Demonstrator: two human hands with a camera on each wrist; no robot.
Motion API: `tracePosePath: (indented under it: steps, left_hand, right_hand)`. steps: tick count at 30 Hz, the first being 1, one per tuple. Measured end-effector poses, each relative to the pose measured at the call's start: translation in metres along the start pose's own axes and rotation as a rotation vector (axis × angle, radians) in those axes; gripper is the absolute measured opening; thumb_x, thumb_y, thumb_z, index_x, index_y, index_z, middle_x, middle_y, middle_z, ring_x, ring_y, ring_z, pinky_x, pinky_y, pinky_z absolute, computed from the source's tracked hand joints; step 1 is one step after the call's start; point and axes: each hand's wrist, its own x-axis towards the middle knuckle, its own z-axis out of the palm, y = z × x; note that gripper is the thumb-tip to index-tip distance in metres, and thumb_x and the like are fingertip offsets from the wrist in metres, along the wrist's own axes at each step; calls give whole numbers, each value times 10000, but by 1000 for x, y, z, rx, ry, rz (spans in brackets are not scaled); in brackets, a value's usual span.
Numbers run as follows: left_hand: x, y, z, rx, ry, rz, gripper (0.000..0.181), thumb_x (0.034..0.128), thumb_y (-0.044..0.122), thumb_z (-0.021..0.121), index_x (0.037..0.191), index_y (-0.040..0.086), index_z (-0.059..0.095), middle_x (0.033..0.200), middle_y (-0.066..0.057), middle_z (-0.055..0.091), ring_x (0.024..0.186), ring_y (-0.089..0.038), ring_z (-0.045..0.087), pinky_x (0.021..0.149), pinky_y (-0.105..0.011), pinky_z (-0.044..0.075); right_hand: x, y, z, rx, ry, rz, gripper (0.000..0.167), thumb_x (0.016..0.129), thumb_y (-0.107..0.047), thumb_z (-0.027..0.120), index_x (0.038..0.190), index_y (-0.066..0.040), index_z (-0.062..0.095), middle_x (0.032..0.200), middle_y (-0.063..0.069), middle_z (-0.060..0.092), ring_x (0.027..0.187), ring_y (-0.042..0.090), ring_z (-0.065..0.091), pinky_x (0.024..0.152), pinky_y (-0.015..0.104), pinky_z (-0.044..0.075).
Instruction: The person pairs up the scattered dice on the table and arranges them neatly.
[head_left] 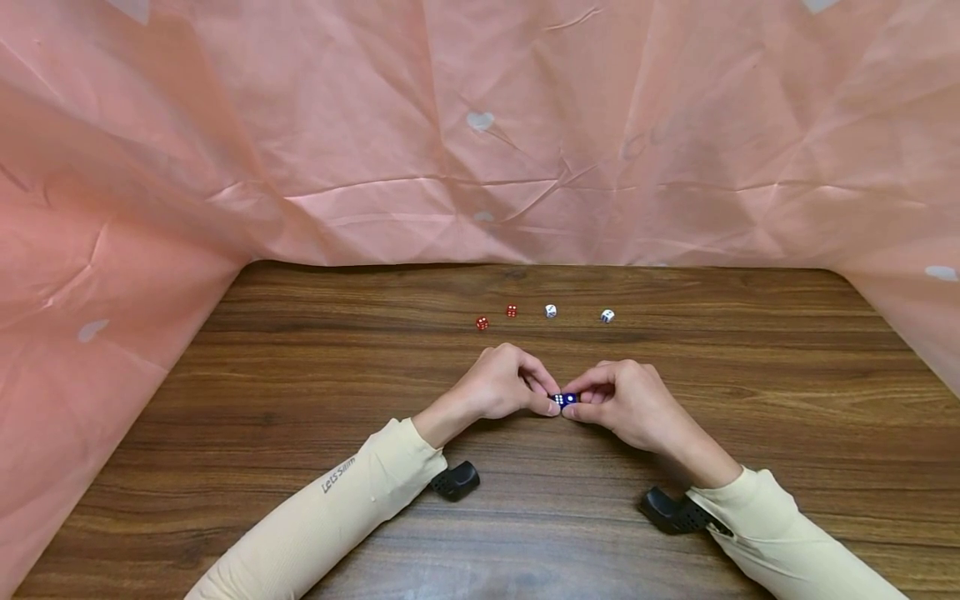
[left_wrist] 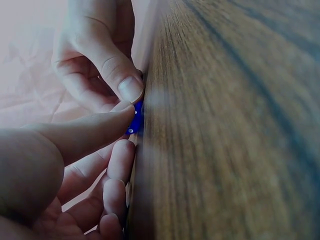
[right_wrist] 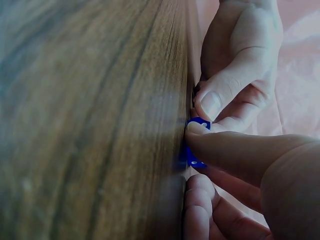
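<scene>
Two blue dice with white pips lie side by side on the wooden table in the head view, touching or nearly so. The left blue die point(head_left: 558, 400) shows six pips on top; my left hand point(head_left: 497, 385) pinches it between thumb and forefinger. A single large pip tops the right blue die point(head_left: 571, 399), which my right hand point(head_left: 637, 406) pinches the same way. Both thumbs are on the near side, and the fingertips almost meet. In the right wrist view, blue die faces point(right_wrist: 195, 159) show around my right thumb, partly covered by it.
Beyond the hands, two red dice point(head_left: 512, 311) and two white dice point(head_left: 551, 311) stand apart in a loose row on the wooden table point(head_left: 337, 333). Pink cloth point(head_left: 375, 125) hangs along the back and both sides. Black wrist devices point(head_left: 457, 481) sit under the sleeves.
</scene>
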Motion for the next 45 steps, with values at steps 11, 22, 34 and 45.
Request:
tracePosePath:
  steps: [11,22,34,45]
  left_hand:
    - [2,-5,-3,1,-21,21,169,764,263,957,891,259,846,763,124,772,722,5,656,691,-197,466]
    - [4,-6,-3,-20,-42,28,210,745,257,975,910,250,845,777,117,774,734,-7,670,698,-196,464]
    - [5,-9,-4,2,-40,42,201,754,264,970,911,252,845,778,130,772,731,3,658,695,-192,453]
    - [6,-8,-3,-24,-45,30,207,749,255,977,907,247,844,773,117,769,689,-11,649,661,-197,450]
  right_hand:
    - [0,0,1,-1,5,8,145,830,-255,913,961,-238,853,757,-108,710,710,41,613,643,215,477]
    - [0,0,-2,5,-15,4,196,814,-286,928,991,-247,854,767,-108,704,722,41,611,648,214,480]
    - [4,6,-10,113,-109,30,322,817,-282,928,1086,-134,833,829,-56,748,759,53,667,693,208,534]
    - [9,13,-32,225,-121,87,387,889,-303,868,1199,-87,788,925,1,796,831,65,721,766,203,531]
